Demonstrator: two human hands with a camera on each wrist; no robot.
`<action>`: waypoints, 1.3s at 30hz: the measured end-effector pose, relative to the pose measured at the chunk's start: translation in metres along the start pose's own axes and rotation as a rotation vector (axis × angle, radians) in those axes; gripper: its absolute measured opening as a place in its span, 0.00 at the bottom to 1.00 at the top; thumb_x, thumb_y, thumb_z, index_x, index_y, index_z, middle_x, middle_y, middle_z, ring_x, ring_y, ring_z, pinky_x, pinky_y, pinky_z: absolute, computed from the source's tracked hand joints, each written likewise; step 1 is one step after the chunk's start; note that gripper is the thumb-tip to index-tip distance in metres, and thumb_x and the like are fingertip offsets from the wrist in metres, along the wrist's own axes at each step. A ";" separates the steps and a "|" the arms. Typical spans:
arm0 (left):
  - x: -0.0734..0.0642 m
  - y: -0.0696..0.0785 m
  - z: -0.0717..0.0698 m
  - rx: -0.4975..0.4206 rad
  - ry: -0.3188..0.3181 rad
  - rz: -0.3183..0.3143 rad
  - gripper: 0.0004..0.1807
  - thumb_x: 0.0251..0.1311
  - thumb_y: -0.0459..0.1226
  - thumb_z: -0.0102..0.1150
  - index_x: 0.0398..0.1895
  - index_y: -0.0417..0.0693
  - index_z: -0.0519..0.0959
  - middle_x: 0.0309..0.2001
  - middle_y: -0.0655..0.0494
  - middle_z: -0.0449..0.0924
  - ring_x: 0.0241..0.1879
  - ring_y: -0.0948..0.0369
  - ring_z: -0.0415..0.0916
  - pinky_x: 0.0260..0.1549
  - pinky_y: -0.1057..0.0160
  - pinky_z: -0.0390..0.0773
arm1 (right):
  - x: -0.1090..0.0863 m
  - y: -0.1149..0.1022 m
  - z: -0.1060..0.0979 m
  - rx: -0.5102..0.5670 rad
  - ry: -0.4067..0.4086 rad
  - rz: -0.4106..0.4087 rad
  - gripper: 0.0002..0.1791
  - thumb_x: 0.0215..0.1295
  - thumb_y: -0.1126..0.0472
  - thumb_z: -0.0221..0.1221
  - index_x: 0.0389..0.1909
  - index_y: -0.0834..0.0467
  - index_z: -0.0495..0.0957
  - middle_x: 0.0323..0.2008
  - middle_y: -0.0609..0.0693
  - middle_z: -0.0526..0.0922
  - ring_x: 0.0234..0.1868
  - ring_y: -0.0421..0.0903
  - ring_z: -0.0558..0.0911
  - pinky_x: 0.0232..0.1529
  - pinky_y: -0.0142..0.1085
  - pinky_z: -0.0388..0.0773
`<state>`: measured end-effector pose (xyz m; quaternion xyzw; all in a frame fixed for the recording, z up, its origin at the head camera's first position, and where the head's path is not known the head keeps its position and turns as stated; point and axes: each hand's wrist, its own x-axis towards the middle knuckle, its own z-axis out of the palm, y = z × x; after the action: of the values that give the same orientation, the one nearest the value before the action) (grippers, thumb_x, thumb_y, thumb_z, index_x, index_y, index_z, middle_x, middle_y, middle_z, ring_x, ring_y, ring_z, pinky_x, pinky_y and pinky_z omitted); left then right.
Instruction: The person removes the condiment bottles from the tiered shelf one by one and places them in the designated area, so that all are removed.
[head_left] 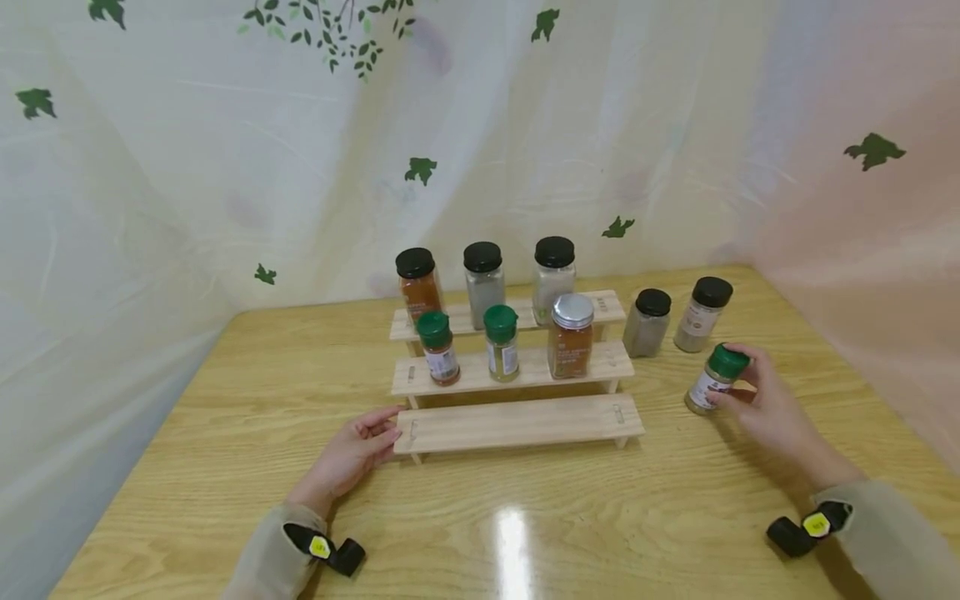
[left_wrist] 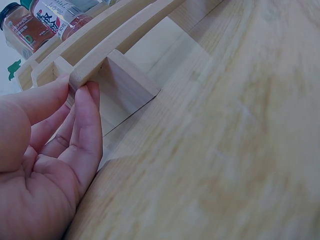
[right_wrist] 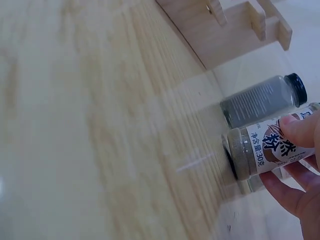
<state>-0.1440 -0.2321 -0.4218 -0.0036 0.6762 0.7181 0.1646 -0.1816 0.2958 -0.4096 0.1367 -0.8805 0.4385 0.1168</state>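
A three-tier wooden spice rack [head_left: 517, 423] stands mid-table. My left hand [head_left: 356, 450] pinches the left end of its lowest tier between thumb and fingers, as the left wrist view shows. At the right, my right hand [head_left: 772, 408] grips a green-capped spice jar [head_left: 708, 390], thumb on its label; in the head view it leans slightly. Whether its base touches the table is hard to tell. On the middle tier stand two green-capped jars [head_left: 501, 343] and a silver-capped jar [head_left: 572, 337]. Three black-capped jars [head_left: 486, 287] stand on the top tier. The lowest tier is bare.
Between the rack and my right hand stand a black-capped grey jar [head_left: 647, 323] and, farther right, another black-capped jar [head_left: 699, 317]. The wooden table [head_left: 300, 367] reaches back to a pale curtain [head_left: 322, 183] with leaf prints.
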 end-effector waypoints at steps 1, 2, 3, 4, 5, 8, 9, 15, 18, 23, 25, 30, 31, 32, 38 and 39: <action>0.000 0.000 0.000 0.000 0.003 -0.002 0.19 0.66 0.29 0.50 0.58 0.50 0.74 0.36 0.63 0.72 0.36 0.70 0.71 0.37 0.74 0.76 | 0.001 0.001 -0.002 0.000 0.006 0.003 0.38 0.58 0.78 0.58 0.64 0.69 0.47 0.50 0.70 0.67 0.43 0.16 0.63 0.37 0.13 0.70; 0.000 0.000 0.000 0.000 0.006 -0.004 0.19 0.66 0.29 0.50 0.59 0.49 0.73 0.36 0.63 0.72 0.36 0.70 0.71 0.37 0.74 0.76 | 0.002 0.003 -0.003 -0.003 0.017 0.004 0.38 0.58 0.78 0.58 0.64 0.69 0.46 0.50 0.69 0.66 0.43 0.16 0.63 0.37 0.12 0.70; 0.000 0.000 0.000 0.000 0.009 -0.005 0.20 0.66 0.28 0.50 0.60 0.47 0.73 0.36 0.63 0.72 0.36 0.70 0.71 0.37 0.74 0.76 | 0.004 0.005 -0.004 -0.009 0.032 0.003 0.38 0.58 0.79 0.58 0.64 0.69 0.46 0.51 0.69 0.66 0.44 0.16 0.62 0.37 0.12 0.69; 0.000 0.000 0.000 0.002 0.011 -0.007 0.20 0.66 0.28 0.50 0.61 0.46 0.72 0.36 0.63 0.71 0.36 0.70 0.71 0.37 0.74 0.76 | 0.005 0.007 -0.005 -0.009 0.044 0.003 0.38 0.58 0.79 0.58 0.64 0.69 0.46 0.51 0.68 0.65 0.44 0.16 0.62 0.37 0.12 0.69; 0.000 0.000 0.000 0.006 0.015 -0.010 0.21 0.66 0.28 0.50 0.62 0.45 0.71 0.36 0.63 0.71 0.36 0.70 0.71 0.37 0.74 0.76 | 0.007 0.008 -0.006 -0.013 0.058 0.005 0.39 0.57 0.79 0.58 0.64 0.69 0.46 0.51 0.68 0.64 0.44 0.16 0.61 0.37 0.11 0.68; 0.000 0.001 0.001 0.017 0.028 -0.023 0.21 0.67 0.29 0.50 0.63 0.42 0.70 0.37 0.61 0.71 0.36 0.70 0.71 0.37 0.74 0.76 | 0.011 0.010 -0.010 -0.027 0.107 0.020 0.39 0.58 0.78 0.57 0.64 0.69 0.45 0.51 0.68 0.63 0.43 0.17 0.61 0.37 0.11 0.67; 0.000 0.001 0.001 0.020 0.031 -0.026 0.21 0.67 0.29 0.49 0.63 0.42 0.70 0.38 0.61 0.71 0.36 0.70 0.71 0.37 0.74 0.76 | 0.012 0.010 -0.012 -0.031 0.117 0.029 0.38 0.59 0.78 0.57 0.65 0.69 0.44 0.51 0.69 0.63 0.44 0.20 0.64 0.37 0.10 0.67; 0.001 0.002 0.001 0.021 0.039 -0.035 0.21 0.67 0.29 0.49 0.63 0.44 0.71 0.37 0.62 0.70 0.36 0.70 0.70 0.36 0.74 0.76 | 0.027 0.014 -0.020 -0.063 0.188 0.042 0.39 0.59 0.77 0.57 0.65 0.69 0.44 0.54 0.71 0.60 0.44 0.20 0.62 0.37 0.08 0.64; 0.001 0.001 0.001 0.020 0.041 -0.037 0.21 0.67 0.29 0.49 0.63 0.43 0.71 0.37 0.62 0.71 0.36 0.70 0.70 0.36 0.74 0.76 | 0.035 0.018 -0.021 -0.074 0.234 0.020 0.40 0.56 0.79 0.58 0.65 0.70 0.46 0.56 0.70 0.59 0.42 0.17 0.59 0.37 0.07 0.63; 0.001 0.001 0.001 0.025 0.036 -0.035 0.21 0.67 0.29 0.49 0.64 0.41 0.69 0.38 0.61 0.71 0.36 0.70 0.71 0.36 0.73 0.76 | 0.047 0.025 -0.024 -0.125 0.280 0.026 0.39 0.55 0.78 0.60 0.65 0.70 0.50 0.56 0.70 0.60 0.42 0.28 0.65 0.35 0.06 0.62; 0.001 0.001 0.001 0.022 0.034 -0.034 0.22 0.67 0.29 0.49 0.64 0.41 0.70 0.37 0.61 0.71 0.36 0.70 0.71 0.37 0.73 0.76 | 0.052 0.029 -0.026 -0.143 0.277 0.052 0.38 0.57 0.76 0.60 0.65 0.70 0.50 0.55 0.71 0.61 0.43 0.41 0.69 0.34 0.06 0.62; 0.000 0.002 0.002 0.008 0.031 -0.025 0.20 0.66 0.28 0.50 0.61 0.47 0.73 0.37 0.62 0.71 0.36 0.70 0.71 0.37 0.73 0.76 | 0.062 0.036 -0.029 -0.160 0.261 0.095 0.37 0.59 0.73 0.59 0.66 0.71 0.51 0.55 0.73 0.62 0.48 0.66 0.68 0.31 0.07 0.61; 0.000 0.003 0.002 0.007 0.029 -0.021 0.20 0.66 0.28 0.50 0.60 0.48 0.74 0.37 0.62 0.71 0.36 0.70 0.71 0.37 0.73 0.76 | 0.064 0.037 -0.029 -0.160 0.261 0.098 0.37 0.59 0.73 0.59 0.66 0.71 0.51 0.55 0.73 0.62 0.49 0.68 0.68 0.31 0.07 0.60; -0.001 0.003 0.002 0.004 0.028 -0.019 0.19 0.66 0.28 0.50 0.58 0.49 0.75 0.37 0.62 0.71 0.36 0.70 0.71 0.37 0.73 0.76 | 0.065 0.038 -0.030 -0.158 0.261 0.096 0.37 0.59 0.73 0.59 0.66 0.72 0.51 0.55 0.74 0.63 0.49 0.69 0.68 0.30 0.07 0.60; -0.001 0.003 0.002 0.011 0.029 -0.014 0.21 0.65 0.29 0.52 0.61 0.43 0.72 0.37 0.61 0.71 0.36 0.70 0.71 0.37 0.73 0.76 | 0.070 0.044 -0.031 -0.170 0.259 0.095 0.37 0.57 0.76 0.59 0.65 0.74 0.52 0.54 0.77 0.64 0.49 0.71 0.69 0.30 0.07 0.58; -0.001 0.003 0.002 0.014 0.029 -0.013 0.21 0.65 0.29 0.53 0.62 0.41 0.71 0.37 0.61 0.71 0.36 0.69 0.71 0.37 0.73 0.76 | 0.070 0.045 -0.031 -0.179 0.255 0.098 0.36 0.57 0.76 0.59 0.65 0.74 0.52 0.54 0.77 0.64 0.49 0.71 0.70 0.29 0.07 0.58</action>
<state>-0.1432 -0.2303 -0.4183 -0.0175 0.6834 0.7121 0.1596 -0.2597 0.3371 -0.4015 0.0259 -0.8997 0.3773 0.2179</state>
